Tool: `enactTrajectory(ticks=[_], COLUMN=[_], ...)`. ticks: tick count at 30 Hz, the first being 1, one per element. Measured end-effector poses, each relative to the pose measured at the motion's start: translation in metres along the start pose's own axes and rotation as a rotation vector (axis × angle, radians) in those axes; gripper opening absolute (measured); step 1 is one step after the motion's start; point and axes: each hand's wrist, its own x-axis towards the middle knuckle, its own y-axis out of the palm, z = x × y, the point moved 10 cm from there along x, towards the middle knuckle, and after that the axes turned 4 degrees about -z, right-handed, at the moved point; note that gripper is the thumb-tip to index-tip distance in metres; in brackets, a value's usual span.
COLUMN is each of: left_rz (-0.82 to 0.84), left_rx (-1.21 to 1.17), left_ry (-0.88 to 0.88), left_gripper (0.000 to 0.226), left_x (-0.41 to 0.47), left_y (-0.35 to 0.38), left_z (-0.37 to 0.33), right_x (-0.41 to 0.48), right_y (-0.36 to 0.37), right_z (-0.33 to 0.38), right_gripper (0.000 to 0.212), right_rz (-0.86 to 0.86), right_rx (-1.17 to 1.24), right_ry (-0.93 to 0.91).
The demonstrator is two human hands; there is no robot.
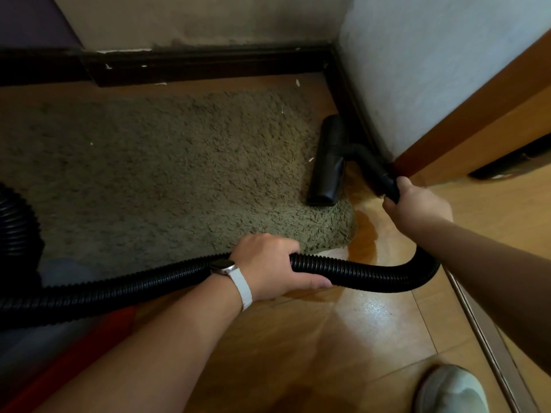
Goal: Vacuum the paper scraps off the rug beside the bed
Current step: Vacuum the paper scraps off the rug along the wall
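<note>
The vacuum's black floor nozzle (326,162) sits flat on the right-hand end of the shaggy olive rug (167,180), its long side lined up with the rug's edge, probably so a stroke leftward covers the full pile. The right hand (417,205) is wrapped tightly round the rigid neck tube (369,162) just behind the nozzle. The arm is stretched forward and the wrist angled down, which keeps the mouth pressed to the fibres.

The left hand (268,265), with a white-strapped watch (225,267) on the wrist, grips the corrugated hose (372,275) from above, thumb pointing right along it. It appears to hold the slack clear of the rug, so the loop on the wooden floor (357,338) neither drags nor tugs the nozzle.

1 paper scrap (310,159) lies just beside the nozzle's left edge. A 2nd scrap (282,110) sits further up the rug and a 3rd scrap (91,143) well to the left. More white bits lie off the rug near the dark skirting board (208,67).

The job looks barely begun, since most of the rug is not yet covered.
</note>
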Motion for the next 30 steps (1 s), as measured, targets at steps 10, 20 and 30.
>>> enactTrajectory(ticks=[10, 20, 30], left_rz=[0.0, 0.0, -0.008], left_rx=[0.008, 0.003, -0.009], left_ry=[-0.01, -0.064, -0.011], left_gripper=[0.07, 0.073, 0.071], left_x=[0.001, -0.002, 0.008], left_y=[-0.002, -0.001, -0.002], left_z=[-0.002, 0.019, 0.001], right_x=[0.009, 0.014, 0.007], right_y=[-0.007, -0.015, -0.014], right_z=[0.015, 0.074, 0.011], right_gripper=[0.036, 0.03, 0.031], right_rz=[-0.089, -0.109, -0.063], right_rx=[-0.088, -0.03, 0.108], right_ry=[-0.092, -0.267, -0.049])
